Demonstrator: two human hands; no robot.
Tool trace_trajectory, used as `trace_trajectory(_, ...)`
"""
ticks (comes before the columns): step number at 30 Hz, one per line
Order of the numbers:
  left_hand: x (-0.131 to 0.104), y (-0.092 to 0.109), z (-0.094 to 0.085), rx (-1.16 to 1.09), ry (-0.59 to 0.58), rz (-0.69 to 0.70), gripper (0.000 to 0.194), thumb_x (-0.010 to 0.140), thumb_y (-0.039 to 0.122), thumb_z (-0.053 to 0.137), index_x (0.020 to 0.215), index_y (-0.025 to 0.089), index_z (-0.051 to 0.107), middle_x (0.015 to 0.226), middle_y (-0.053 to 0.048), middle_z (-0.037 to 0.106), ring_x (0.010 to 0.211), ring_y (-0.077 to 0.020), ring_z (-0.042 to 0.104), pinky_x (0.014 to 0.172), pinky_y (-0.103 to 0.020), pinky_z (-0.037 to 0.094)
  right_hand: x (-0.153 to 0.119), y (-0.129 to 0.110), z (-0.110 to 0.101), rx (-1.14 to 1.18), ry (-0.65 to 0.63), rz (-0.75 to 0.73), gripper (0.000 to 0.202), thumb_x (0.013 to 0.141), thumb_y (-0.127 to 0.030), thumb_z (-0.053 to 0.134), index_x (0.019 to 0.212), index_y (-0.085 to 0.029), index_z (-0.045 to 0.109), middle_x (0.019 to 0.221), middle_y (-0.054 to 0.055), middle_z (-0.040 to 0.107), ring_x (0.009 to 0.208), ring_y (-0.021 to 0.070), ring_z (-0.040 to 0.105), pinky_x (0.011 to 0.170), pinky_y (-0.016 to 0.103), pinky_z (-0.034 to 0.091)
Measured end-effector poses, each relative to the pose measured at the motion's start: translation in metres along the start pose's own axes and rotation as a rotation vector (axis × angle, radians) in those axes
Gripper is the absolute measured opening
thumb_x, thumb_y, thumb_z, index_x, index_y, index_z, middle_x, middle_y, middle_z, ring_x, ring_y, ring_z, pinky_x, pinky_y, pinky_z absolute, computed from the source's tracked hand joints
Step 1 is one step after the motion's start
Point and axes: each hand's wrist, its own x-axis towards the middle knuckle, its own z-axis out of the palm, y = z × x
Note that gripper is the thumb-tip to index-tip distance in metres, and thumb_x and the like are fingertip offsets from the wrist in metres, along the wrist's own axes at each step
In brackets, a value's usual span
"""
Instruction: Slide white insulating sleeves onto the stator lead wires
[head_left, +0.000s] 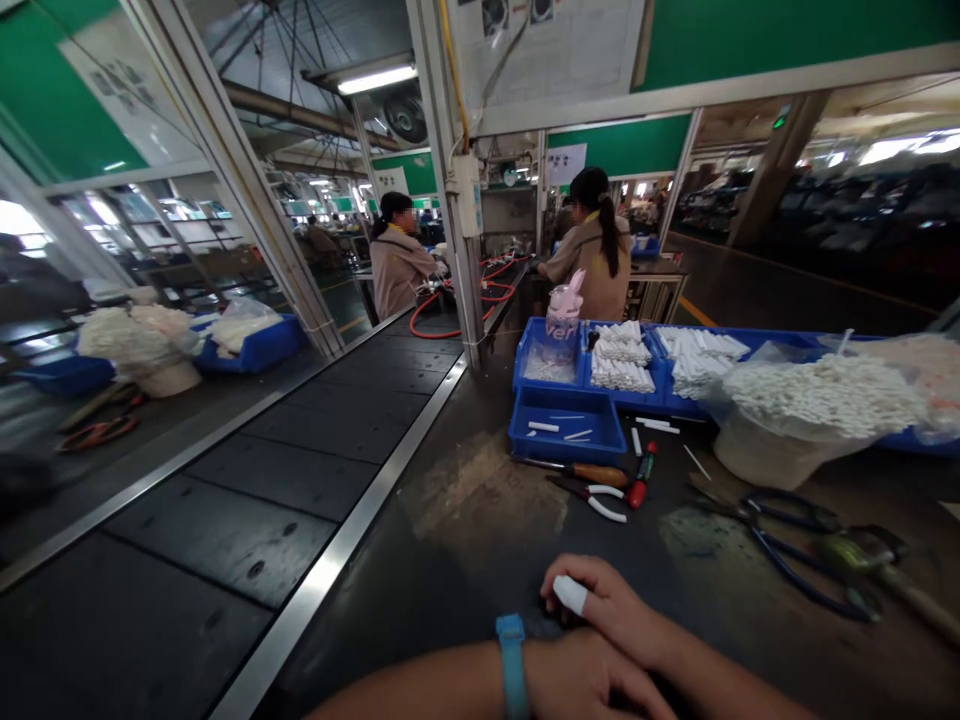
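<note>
My left hand point(589, 670), with a blue band point(511, 660) on its wrist, lies low on the dark worktable, partly cut off by the bottom edge. Its visible fingers are apart and rest by my right forearm; I see nothing in them. Just beyond it, my right hand point(604, 605) rests against it with curled fingers and a white wrap point(570, 594) on one digit. No object shows in that hand. Nearest to both hands lie white-handled pliers point(606, 502), a wooden-handled screwdriver point(596, 474) and a red-and-green tool point(643, 476).
Large scissors point(787, 540) lie at right, near a bag-lined tub of white pieces point(787, 440). Blue bins point(615, 440) with white tubes stand behind. A pink-topped cup point(562, 310) sits in one. A black conveyor point(247, 500) runs along the left. Two people work farther back.
</note>
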Motion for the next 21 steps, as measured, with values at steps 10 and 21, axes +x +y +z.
trace_trajectory(10,0.002,0.028,0.005,0.065,-0.006,0.08,0.027,0.085,0.016,0.046,0.104,0.013,0.064,0.089,-0.003,0.067,0.097,-0.0144,0.062,0.096,-0.021,0.042,-0.008,0.006,-0.003,-0.068,0.163,-0.021,0.042,0.088,-0.053,0.044,0.092,-0.016,0.061,0.081,0.007,0.063,0.068,0.0157,0.057,0.063,0.029,0.046)
trace_trajectory(21,-0.117,0.102,-0.041,0.902,0.653,-0.547,0.029,0.09,0.029,0.046,0.115,0.03,0.06,0.118,0.004,0.062,0.111,-0.0129,0.054,0.1,-0.022,0.037,-0.063,-0.008,0.02,-0.757,0.003,-0.081,0.047,0.081,-0.029,0.054,0.127,-0.022,0.054,0.136,0.011,0.045,0.125,0.0262,0.041,0.107,0.046,0.031)
